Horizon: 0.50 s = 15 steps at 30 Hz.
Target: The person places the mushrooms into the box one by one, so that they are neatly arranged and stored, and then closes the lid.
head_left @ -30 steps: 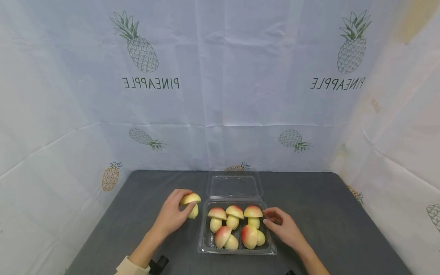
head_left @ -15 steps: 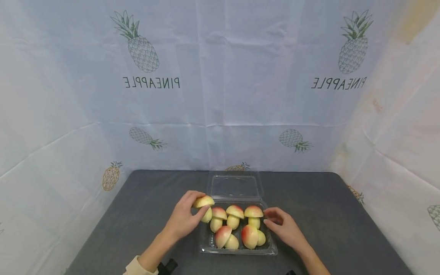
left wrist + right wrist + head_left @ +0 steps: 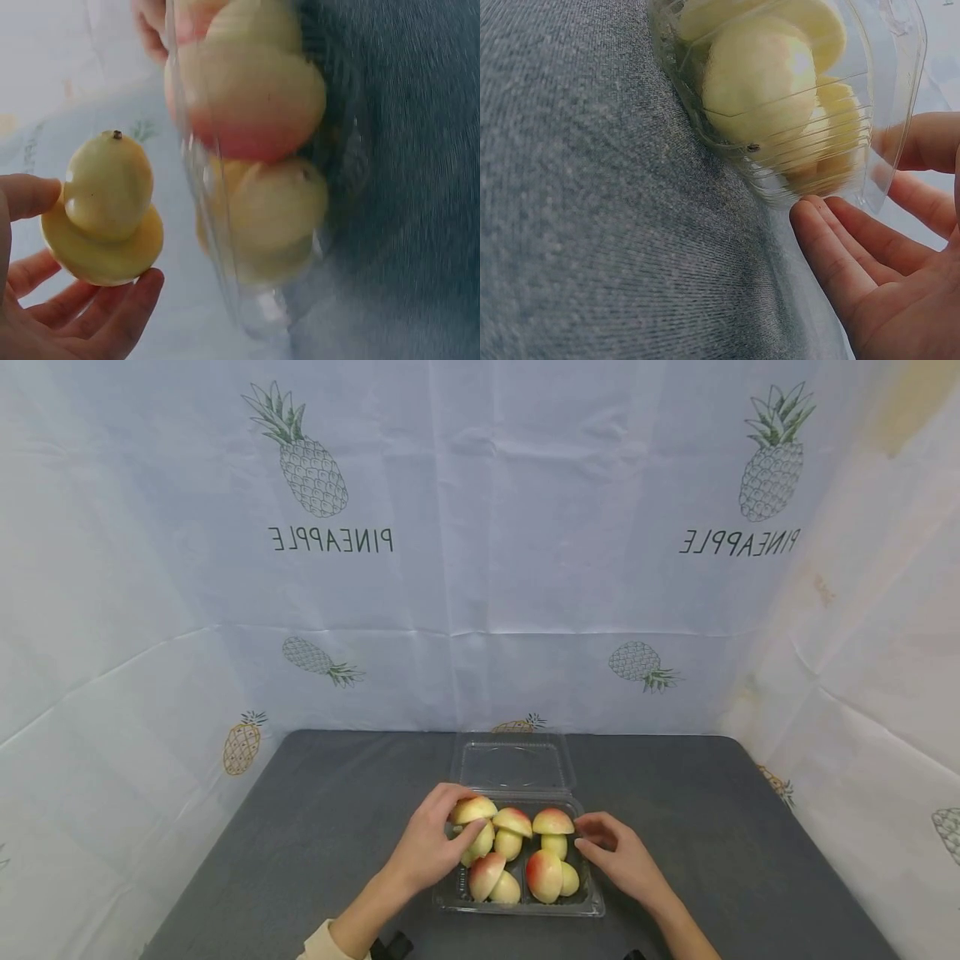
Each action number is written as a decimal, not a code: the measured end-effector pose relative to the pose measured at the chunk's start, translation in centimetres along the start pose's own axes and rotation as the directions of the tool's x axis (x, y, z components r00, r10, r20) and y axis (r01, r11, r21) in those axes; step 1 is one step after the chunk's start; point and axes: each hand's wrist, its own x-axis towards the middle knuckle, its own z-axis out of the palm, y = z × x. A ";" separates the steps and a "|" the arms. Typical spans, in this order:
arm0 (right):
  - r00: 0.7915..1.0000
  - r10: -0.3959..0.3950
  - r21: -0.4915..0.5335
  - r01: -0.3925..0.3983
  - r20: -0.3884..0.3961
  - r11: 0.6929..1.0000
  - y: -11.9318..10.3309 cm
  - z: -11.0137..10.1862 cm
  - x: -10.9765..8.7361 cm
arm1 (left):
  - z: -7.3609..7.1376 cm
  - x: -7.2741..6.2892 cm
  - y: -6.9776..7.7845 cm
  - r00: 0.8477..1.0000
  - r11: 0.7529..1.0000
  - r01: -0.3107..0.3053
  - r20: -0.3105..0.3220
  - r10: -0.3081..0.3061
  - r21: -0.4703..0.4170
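Observation:
My left hand (image 3: 431,835) pinches a yellow mushroom (image 3: 472,811) with a reddish tinge on its cap, thumb on the near side and fingers behind. In the left wrist view this mushroom (image 3: 109,187) shows its rounded stem end. It overlaps the back left corner of a clear plastic clamshell box (image 3: 525,911), mostly hiding another mushroom there. Several similar mushrooms, such as one lying on its side (image 3: 543,876), sit in the box. My right hand (image 3: 618,857) rests at the box's right side, its fingertips (image 3: 806,210) right at the ribbed wall.
The box's transparent lid (image 3: 513,766) lies folded back toward the rear. A dark grey table (image 3: 360,760) bears everything. Pale cloth printed with pineapples (image 3: 480,577) hangs behind and along both sides.
My left hand has carried its mushroom rightward from beside the box to over its back left corner. My right hand has stayed at the box's right side.

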 end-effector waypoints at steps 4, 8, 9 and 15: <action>1.000 -0.001 0.019 0.000 0.016 1.000 -0.1 -0.1 -0.1 | 1.0 0.0 0.4 1.000 1.000 -0.028 0.011 0.028 -0.004; 1.000 0.009 0.024 -0.010 0.019 1.000 -0.1 -0.1 -0.1 | 2.0 -0.2 0.8 0.999 1.000 -0.031 0.028 0.031 0.000; 1.000 0.010 0.026 -0.011 0.020 1.000 -0.1 -0.1 -0.1 | 2.2 -0.2 0.8 0.999 0.999 -0.034 0.033 0.034 0.004; 1.000 -0.002 0.029 0.001 0.020 1.000 -0.1 -0.1 -0.1 | 3.5 -0.4 1.3 0.995 0.999 -0.037 0.092 0.036 0.006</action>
